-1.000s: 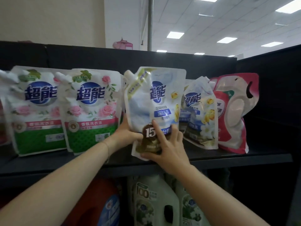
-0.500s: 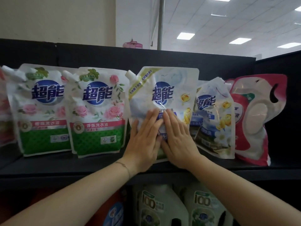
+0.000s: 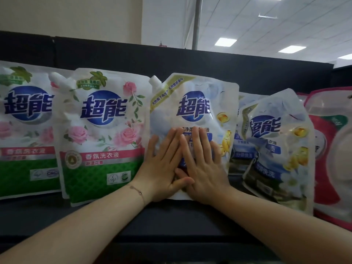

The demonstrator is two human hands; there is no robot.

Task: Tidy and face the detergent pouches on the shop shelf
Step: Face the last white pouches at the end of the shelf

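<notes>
Head view.

Item, task's thing: middle pouch [image 3: 200, 103], white and blue, spout at upper left. It stands upright on the black shelf [image 3: 171, 221] with its face to us.

Item: left grip [image 3: 162, 168], fingers straight and together, lies flat on the pouch's lower front and clamps nothing. A thin bracelet [image 3: 136, 189] sits at the wrist.

Item: right grip [image 3: 205, 168], likewise spread flat, presses just beside the left. The two thumbs cross low on the pouch.

Edges: the pouch's left edge meets the rose pouch [image 3: 102, 130], with no gap between them. A second rose pouch [image 3: 24, 121] stands further left, cut by the frame. On the right, the pouch's edge overlaps a half-hidden pouch behind it. Next comes a leaning blue pouch [image 3: 276, 149], tilted toward the middle, then a red pouch [image 3: 333, 159] at the frame's edge.

Open room: a bare strip of shelf runs in front of the row, under both forearms. The black back panel [image 3: 190, 61] rises behind the pouch tops.

Change: half a second ago both palms lay flat here too, but with the thumbs apart. A full second ago the grips held the pouch's bottom edge, and its face was turned partly aside.
</notes>
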